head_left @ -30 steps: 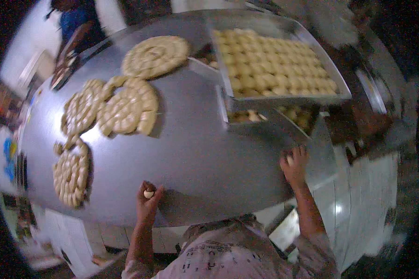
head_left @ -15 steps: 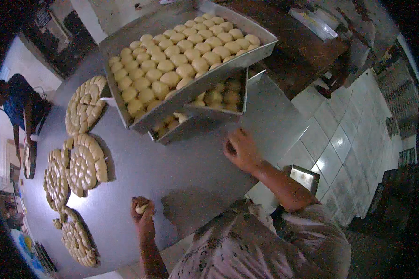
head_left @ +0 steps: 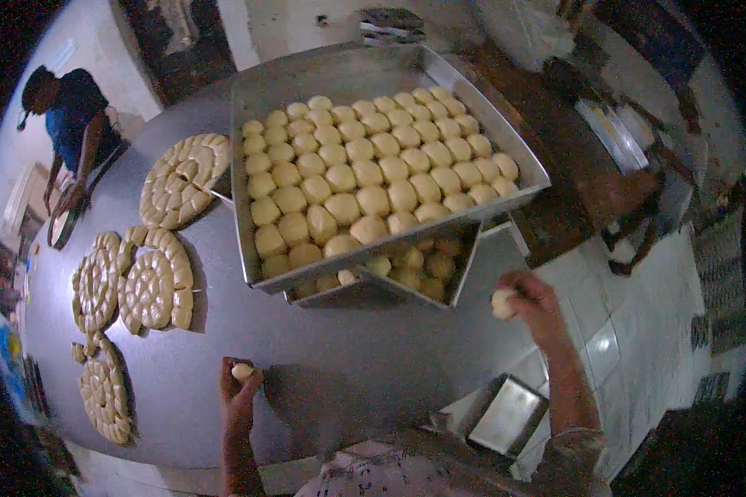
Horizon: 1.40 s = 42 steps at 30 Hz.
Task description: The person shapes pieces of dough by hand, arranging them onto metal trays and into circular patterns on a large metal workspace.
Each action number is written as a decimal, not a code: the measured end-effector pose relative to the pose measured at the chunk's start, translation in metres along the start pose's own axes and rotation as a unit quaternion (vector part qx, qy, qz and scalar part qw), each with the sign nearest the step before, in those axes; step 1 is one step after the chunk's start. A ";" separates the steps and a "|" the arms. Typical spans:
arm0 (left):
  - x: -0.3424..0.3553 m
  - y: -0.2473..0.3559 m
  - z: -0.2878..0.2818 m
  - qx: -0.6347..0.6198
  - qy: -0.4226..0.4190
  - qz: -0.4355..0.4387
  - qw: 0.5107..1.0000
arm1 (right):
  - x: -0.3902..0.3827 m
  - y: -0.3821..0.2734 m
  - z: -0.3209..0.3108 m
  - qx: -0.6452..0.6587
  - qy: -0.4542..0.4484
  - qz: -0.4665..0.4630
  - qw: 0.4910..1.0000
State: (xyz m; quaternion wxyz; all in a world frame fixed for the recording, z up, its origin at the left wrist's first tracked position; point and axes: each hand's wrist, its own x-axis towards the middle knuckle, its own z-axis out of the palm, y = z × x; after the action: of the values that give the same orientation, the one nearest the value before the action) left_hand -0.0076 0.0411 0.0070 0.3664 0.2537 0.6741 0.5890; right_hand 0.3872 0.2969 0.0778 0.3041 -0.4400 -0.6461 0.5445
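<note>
My left hand [head_left: 238,396], low over the metal table, is closed round a small piece of pale dough [head_left: 241,371] that shows between thumb and fingers. Out to the right, by the table's edge, my right hand [head_left: 537,308] grips a round dough ball [head_left: 503,303] at its fingertips. Between and beyond the hands stands a deep metal tray [head_left: 253,258] with many dough balls [head_left: 359,173] packed in rows. It rests across lower metal trays [head_left: 464,280], which also hold dough balls, partly hidden beneath it.
Several flat coils of cut dough [head_left: 156,289] lie on the left of the steel table [head_left: 331,348]. A co-worker [head_left: 79,124] leans over the table's far left. An oblong metal pan [head_left: 506,416] is below the right edge, above the tiled floor [head_left: 601,352]. A wooden surface [head_left: 555,174] stands behind.
My right hand has swung right, away from the tray stack, and a dough ball now shows in it. My left hand still holds its dough piece. The whole view has shifted.
</note>
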 end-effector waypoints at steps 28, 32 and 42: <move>-0.019 0.035 0.047 -0.090 -0.230 -0.126 0.961 | -0.004 -0.022 0.216 -0.103 -0.309 -0.227 0.918; 0.018 -0.006 -0.035 0.219 0.021 -0.013 0.975 | -0.070 0.050 0.149 -0.338 -0.155 -0.170 0.912; 0.111 -0.026 -0.116 0.532 0.312 0.184 0.766 | -0.051 0.060 0.216 -0.392 -0.001 -0.234 0.890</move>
State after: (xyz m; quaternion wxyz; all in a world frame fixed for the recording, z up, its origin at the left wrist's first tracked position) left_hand -0.1642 0.0524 -0.0355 -0.1728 0.3295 0.8969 0.2391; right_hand 0.2348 0.1583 -0.0238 0.2242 -0.3592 -0.8916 0.1604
